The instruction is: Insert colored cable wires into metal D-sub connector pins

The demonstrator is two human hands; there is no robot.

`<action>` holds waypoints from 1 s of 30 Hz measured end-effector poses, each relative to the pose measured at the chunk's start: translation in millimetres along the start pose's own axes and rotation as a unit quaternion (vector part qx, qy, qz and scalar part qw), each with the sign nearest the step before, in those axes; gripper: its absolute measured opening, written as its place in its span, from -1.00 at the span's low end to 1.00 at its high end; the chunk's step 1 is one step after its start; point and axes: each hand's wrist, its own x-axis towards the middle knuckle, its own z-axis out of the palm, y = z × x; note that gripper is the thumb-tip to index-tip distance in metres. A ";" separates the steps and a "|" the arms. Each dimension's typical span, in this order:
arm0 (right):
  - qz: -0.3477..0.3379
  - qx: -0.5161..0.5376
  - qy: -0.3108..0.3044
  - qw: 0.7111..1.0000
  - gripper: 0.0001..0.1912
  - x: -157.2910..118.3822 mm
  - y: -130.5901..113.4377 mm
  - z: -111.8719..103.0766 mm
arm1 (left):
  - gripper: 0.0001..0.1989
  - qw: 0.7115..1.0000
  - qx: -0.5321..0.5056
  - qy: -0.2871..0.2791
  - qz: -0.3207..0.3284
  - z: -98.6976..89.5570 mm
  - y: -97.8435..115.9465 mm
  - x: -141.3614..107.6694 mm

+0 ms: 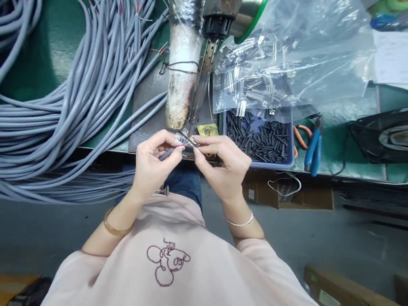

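Note:
My left hand (155, 161) is closed in a pinch on a grey cable (167, 153), whose thin coloured wires show at the fingertips. Opposite it, my right hand (221, 158) pinches a small metal pin connector (187, 139) by its end. The wires meet the connector between my two hands. Right above them, the tip of a soldering iron (197, 94) comes down to the connector, touching or very close. A white, stained tube wrapped in film (181, 76) ends just beside the iron. Exactly which wire sits at which pin is too small to tell.
Many grey cables (71, 104) lie bundled on the left. To the right are a blue tray (283, 164) of black tubing pieces, a clear bag (310, 45) of metal connectors, blue-handled cutters (313, 152) and a black fan (399, 136). A solder spool (255, 5) stands behind the iron.

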 end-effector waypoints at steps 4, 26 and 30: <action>-0.009 -0.014 -0.005 1.000 -0.84 3.0 -1.6 -1.3 | -0.92 1.000 0.010 -0.003 0.010 -0.4 4.6 1.9; -0.078 -0.064 -0.019 0.995 -0.79 -2.1 -2.2 -6.6 | -0.94 0.997 0.043 -0.054 -0.038 -6.0 7.6 -5.7; 0.008 0.000 -0.017 1.000 -0.81 -7.0 -6.8 -5.5 | -0.79 0.992 -0.036 -0.083 -0.088 -9.6 7.9 -11.9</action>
